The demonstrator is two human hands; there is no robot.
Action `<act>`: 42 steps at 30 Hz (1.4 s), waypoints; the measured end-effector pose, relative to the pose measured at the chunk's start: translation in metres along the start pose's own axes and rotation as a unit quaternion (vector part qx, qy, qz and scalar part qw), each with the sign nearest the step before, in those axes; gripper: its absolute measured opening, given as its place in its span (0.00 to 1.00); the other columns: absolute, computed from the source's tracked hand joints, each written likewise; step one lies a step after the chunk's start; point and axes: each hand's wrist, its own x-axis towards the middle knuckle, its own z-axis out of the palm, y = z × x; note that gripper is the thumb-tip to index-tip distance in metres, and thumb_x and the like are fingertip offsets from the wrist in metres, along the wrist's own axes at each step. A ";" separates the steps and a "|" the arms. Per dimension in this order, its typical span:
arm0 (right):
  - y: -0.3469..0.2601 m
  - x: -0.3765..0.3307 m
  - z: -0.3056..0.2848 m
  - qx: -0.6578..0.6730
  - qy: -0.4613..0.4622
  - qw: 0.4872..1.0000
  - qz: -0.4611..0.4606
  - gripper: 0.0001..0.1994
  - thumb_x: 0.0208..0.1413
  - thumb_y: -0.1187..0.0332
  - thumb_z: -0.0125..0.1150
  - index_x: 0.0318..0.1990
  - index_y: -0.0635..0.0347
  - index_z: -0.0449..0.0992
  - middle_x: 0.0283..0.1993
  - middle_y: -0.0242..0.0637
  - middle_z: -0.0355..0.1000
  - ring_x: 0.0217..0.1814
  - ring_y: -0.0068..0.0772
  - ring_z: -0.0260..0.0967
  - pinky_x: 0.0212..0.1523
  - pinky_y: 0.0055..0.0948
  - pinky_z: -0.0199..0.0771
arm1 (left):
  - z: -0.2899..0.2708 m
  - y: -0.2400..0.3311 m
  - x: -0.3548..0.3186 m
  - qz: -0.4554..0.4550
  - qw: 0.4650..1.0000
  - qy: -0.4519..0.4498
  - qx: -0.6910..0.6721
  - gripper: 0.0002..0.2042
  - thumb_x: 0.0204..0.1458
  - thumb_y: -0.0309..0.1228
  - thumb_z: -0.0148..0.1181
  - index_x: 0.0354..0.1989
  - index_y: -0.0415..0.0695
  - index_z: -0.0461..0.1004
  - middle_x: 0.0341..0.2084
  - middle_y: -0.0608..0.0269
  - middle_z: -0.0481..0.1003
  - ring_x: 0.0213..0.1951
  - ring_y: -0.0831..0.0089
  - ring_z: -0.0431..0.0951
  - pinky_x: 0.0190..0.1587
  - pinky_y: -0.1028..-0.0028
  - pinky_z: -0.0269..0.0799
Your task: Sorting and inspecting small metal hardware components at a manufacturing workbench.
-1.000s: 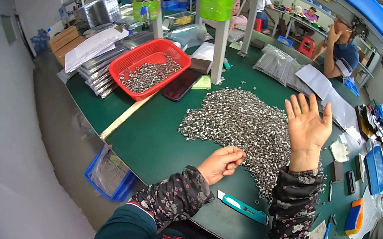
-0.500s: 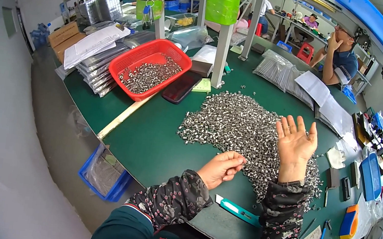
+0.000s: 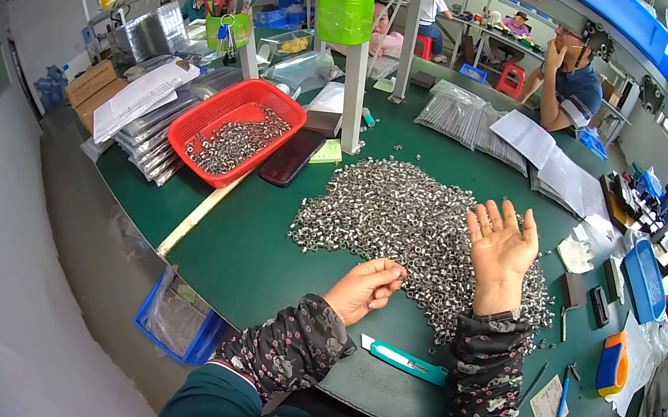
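A broad heap of small silvery metal rings (image 3: 403, 210) is spread over the green tabletop. At the heap's near left edge is my left hand (image 3: 365, 289), thumb and fingertips pressed together in a pinch. Whatever sits between those fingertips is too small to make out. Over the right part of the heap, my right hand (image 3: 503, 253) is raised palm up with its fingers spread and nothing on it. A teal utility knife (image 3: 406, 361) lies on the table near my body, between my forearms.
A red basket (image 3: 177, 133) partly filled with similar rings stands at the far left, beside a dark phone (image 3: 291, 157). Grey posts carry green pen holders (image 3: 343, 18). A tape dispenser (image 3: 613, 364) and blue tray (image 3: 644, 281) sit right. Across the table sits a person (image 3: 572, 89).
The whole scene has shifted a little left in the picture as the view turned. Both hands keep nearly the same pose, the left pinched and the right spread.
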 end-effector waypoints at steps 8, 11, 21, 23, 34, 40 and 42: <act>-0.019 -0.024 0.007 0.028 -0.004 0.999 -0.037 0.19 0.50 0.61 0.40 0.45 0.66 0.60 0.48 0.49 0.58 0.50 0.41 0.56 0.49 0.40 0.56 | 0.000 0.000 -0.002 -0.003 1.000 0.006 -0.005 0.04 0.49 0.28 0.46 0.31 0.41 0.65 0.19 0.70 0.63 0.15 0.88 0.56 0.14 0.88 0.50; -0.047 -0.020 0.002 0.073 -0.205 0.969 -0.117 0.20 0.49 0.60 0.42 0.44 0.67 0.60 0.46 0.50 0.59 0.51 0.43 0.55 0.50 0.43 0.56 | 0.002 0.002 -0.005 -0.007 1.000 0.003 -0.014 0.05 0.49 0.28 0.45 0.31 0.40 0.65 0.19 0.70 0.63 0.15 0.88 0.56 0.14 0.88 0.50; -0.040 0.015 -0.030 0.018 0.097 0.990 -0.098 0.38 0.43 0.53 0.47 0.58 0.57 0.35 0.61 0.46 0.29 0.63 0.45 0.28 0.58 0.42 0.28 | 0.007 0.005 -0.003 -0.003 1.000 0.015 -0.006 0.05 0.49 0.28 0.45 0.31 0.40 0.64 0.19 0.69 0.62 0.16 0.88 0.56 0.14 0.88 0.50; -0.034 0.013 -0.031 0.004 0.098 0.991 -0.090 0.38 0.43 0.54 0.47 0.58 0.57 0.35 0.61 0.46 0.30 0.63 0.44 0.29 0.58 0.42 0.30 | 0.003 0.006 -0.004 -0.004 1.000 0.017 -0.009 0.05 0.49 0.28 0.45 0.31 0.40 0.64 0.19 0.69 0.62 0.16 0.88 0.56 0.14 0.88 0.50; -0.024 -0.010 -0.041 -0.047 0.185 0.980 -0.051 0.19 0.45 0.62 0.46 0.46 0.57 0.59 0.49 0.41 0.56 0.52 0.36 0.52 0.50 0.39 0.53 | 0.001 0.001 -0.007 -0.001 1.000 0.002 -0.023 0.04 0.49 0.27 0.46 0.30 0.40 0.65 0.19 0.69 0.63 0.16 0.88 0.56 0.14 0.88 0.50; -0.020 -0.018 -0.040 -0.015 0.110 0.994 -0.003 0.16 0.46 0.65 0.46 0.43 0.60 0.61 0.41 0.41 0.63 0.39 0.35 0.62 0.36 0.32 0.64 | 0.002 0.001 -0.004 0.001 1.000 0.006 -0.015 0.04 0.49 0.27 0.46 0.30 0.40 0.65 0.19 0.69 0.63 0.16 0.87 0.57 0.14 0.88 0.50; -0.018 -0.029 -0.021 0.006 0.093 0.996 -0.014 0.09 0.48 0.64 0.44 0.32 0.59 0.67 0.24 0.33 0.64 0.22 0.26 0.59 0.24 0.23 0.61 | 0.000 0.003 -0.004 0.013 1.000 0.003 -0.012 0.05 0.49 0.28 0.46 0.30 0.40 0.65 0.19 0.69 0.63 0.16 0.87 0.57 0.14 0.88 0.50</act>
